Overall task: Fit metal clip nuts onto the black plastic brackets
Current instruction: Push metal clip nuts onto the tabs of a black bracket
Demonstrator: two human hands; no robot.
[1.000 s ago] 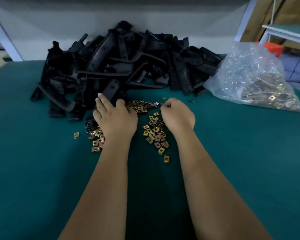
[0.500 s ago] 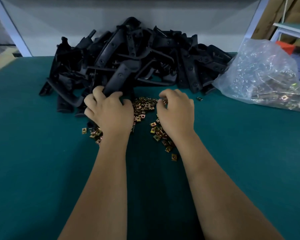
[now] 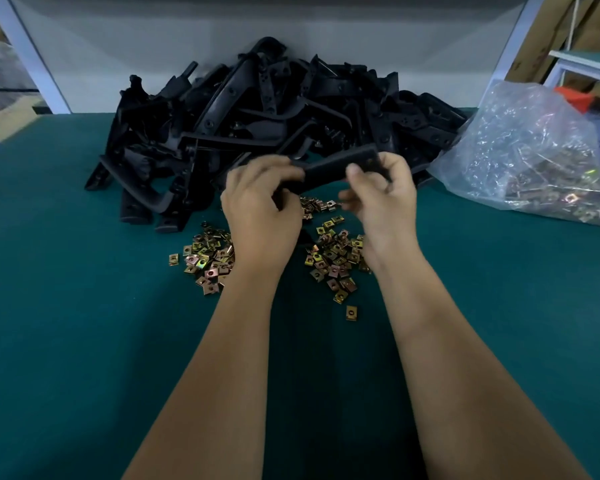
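Both hands are up off the green counter [image 3: 66,323], forearms reaching straight out from the bottom of the view. Between them sits one black plastic bracket [image 3: 329,168], held level and a little tilted, right end higher. The left hand [image 3: 260,209] curls its fingers round the bracket's left end, knuckles toward the camera. The right hand [image 3: 385,199] grips the right end, thumb pressed on the near face and fingers wrapped behind. Whether a nut sits in those right fingers, the view does not tell. Below the hands, loose clip nuts [image 3: 336,261] lie scattered on the counter in two clusters, brassy and square. Just behind, the pile of black brackets [image 3: 257,109] is heaped against the back wall. Off to the right, a clear plastic bag of clip nuts [image 3: 534,157] slumps on the counter.
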